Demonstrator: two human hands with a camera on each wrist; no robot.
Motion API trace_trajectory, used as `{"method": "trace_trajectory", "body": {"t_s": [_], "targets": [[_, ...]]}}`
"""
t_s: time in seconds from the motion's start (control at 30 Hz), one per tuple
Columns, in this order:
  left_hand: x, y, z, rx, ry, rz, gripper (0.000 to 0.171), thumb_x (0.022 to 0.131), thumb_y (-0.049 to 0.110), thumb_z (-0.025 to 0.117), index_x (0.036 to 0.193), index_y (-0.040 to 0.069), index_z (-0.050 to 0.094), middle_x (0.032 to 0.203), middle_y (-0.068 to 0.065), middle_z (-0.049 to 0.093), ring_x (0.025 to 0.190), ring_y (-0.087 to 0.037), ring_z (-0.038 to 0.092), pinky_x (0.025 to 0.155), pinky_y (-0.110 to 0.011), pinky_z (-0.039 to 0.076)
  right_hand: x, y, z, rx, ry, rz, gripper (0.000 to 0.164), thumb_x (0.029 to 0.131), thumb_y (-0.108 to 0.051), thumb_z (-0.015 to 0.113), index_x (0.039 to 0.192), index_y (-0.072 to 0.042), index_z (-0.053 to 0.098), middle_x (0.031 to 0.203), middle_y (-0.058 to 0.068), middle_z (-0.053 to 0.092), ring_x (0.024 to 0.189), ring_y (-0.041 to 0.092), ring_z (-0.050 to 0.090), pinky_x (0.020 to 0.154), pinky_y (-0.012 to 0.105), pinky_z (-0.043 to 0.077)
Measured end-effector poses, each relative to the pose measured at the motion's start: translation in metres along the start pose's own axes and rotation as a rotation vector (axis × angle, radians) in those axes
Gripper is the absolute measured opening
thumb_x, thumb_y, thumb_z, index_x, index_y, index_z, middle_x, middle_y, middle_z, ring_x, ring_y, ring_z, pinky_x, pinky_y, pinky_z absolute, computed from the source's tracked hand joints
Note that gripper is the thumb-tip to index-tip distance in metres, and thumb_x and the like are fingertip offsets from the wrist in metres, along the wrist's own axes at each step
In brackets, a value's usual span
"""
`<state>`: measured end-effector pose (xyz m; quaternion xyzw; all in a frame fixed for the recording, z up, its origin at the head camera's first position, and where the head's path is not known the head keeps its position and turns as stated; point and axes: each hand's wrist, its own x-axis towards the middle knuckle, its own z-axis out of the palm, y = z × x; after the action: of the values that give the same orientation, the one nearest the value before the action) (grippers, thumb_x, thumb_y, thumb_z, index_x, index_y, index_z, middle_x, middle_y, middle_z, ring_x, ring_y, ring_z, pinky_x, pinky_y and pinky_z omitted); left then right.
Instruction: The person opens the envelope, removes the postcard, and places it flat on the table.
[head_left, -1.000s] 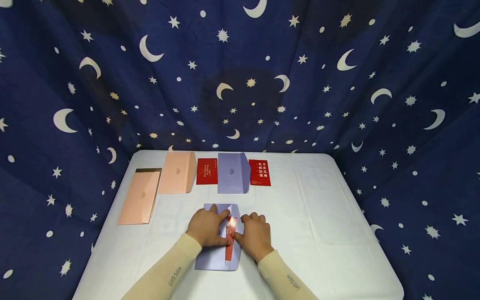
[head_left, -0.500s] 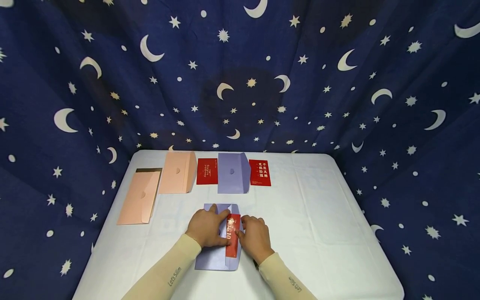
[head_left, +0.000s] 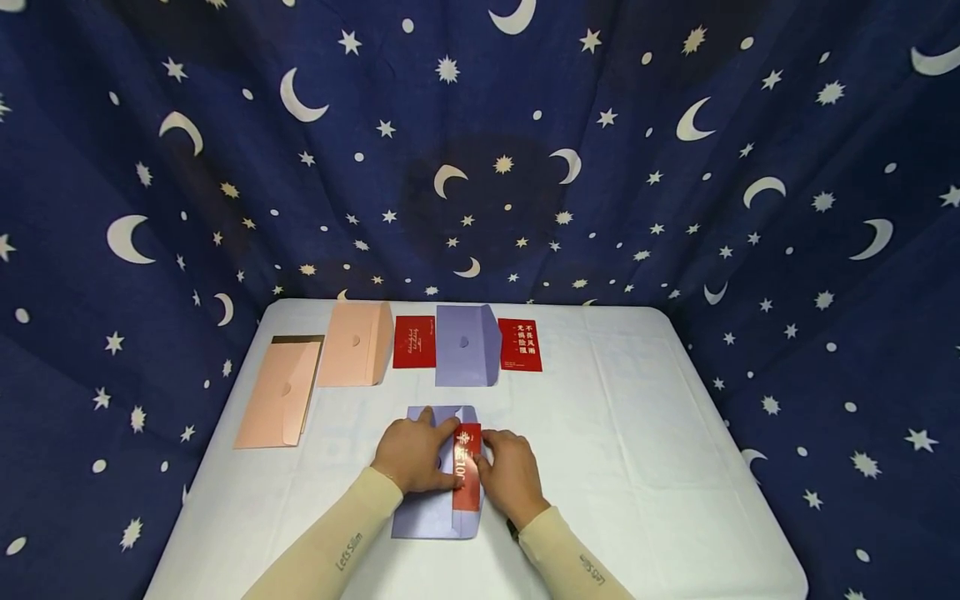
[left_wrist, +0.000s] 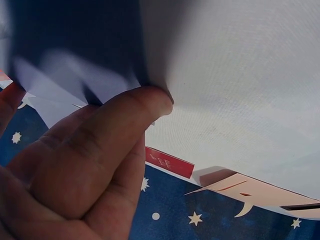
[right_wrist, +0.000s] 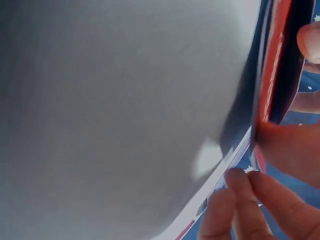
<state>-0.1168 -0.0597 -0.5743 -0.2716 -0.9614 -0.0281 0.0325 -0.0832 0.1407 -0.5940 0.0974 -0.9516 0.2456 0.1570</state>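
Observation:
In front of me on the table lies a purple envelope (head_left: 423, 518), its flap toward the right. A red card (head_left: 467, 496) with white lettering stands along the envelope's opening, its left edge at the pocket edge. My left hand (head_left: 412, 454) rests over the envelope with fingers spread; its thumb and index finger hold the pocket edge. My right hand (head_left: 513, 473) pinches the card's right edge with the thumb and fingers. In the right wrist view the red card (right_wrist: 274, 70) appears edge-on above the thumb. The left wrist view has the purple envelope (left_wrist: 65, 75) above the left fingers.
Along the far side are a peach envelope (head_left: 351, 346), a red card (head_left: 414, 354), a second purple envelope (head_left: 461, 367) and another red card (head_left: 521, 346). Another peach envelope (head_left: 273, 400), with a dark strip at its top, lies left. A star-patterned curtain (head_left: 480, 167) surrounds the white table (head_left: 637, 467).
The red card between my hands has shifted slightly away from me, and more of its lettered face now shows. My right fingers have shifted slightly with it; my left hand stays in place.

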Motion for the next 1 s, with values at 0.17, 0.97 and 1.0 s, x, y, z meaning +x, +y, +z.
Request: {"method": "trace_trajectory", "body": {"t_s": [0.17,0.97,1.0], "targets": [[0.0,0.0,0.001,-0.001,0.005,-0.003,0.098,0.058,0.084,0.067,0.14,0.033,0.054,0.116,-0.02,0.064,0.052,-0.025,0.055,0.057,-0.041,0.05,0.001,0.001,-0.002,0.023,0.036,-0.008,0.035,0.073,-0.01,0.082,0.107,-0.007,0.074,0.096,0.004,0.07,0.085,0.024,0.064,0.077,0.04,0.05],[0.001,0.004,0.0,0.005,-0.041,-0.021,0.1,0.057,0.085,0.069,0.141,0.032,0.054,0.124,-0.024,0.061,0.057,-0.03,0.06,0.065,-0.045,0.052,-0.012,0.013,-0.017,0.042,-0.003,0.147,0.035,0.077,-0.003,0.074,0.111,-0.008,0.064,0.078,-0.002,0.063,0.065,0.011,0.055,0.059,0.034,0.049],[0.001,0.005,0.0,0.003,-0.041,-0.021,0.1,0.057,0.085,0.069,0.141,0.032,0.054,0.124,-0.025,0.061,0.057,-0.03,0.06,0.066,-0.045,0.052,-0.013,0.015,-0.018,0.041,0.0,0.15,0.035,0.077,-0.003,0.074,0.11,-0.008,0.064,0.077,-0.002,0.062,0.065,0.012,0.055,0.059,0.034,0.049]]}}
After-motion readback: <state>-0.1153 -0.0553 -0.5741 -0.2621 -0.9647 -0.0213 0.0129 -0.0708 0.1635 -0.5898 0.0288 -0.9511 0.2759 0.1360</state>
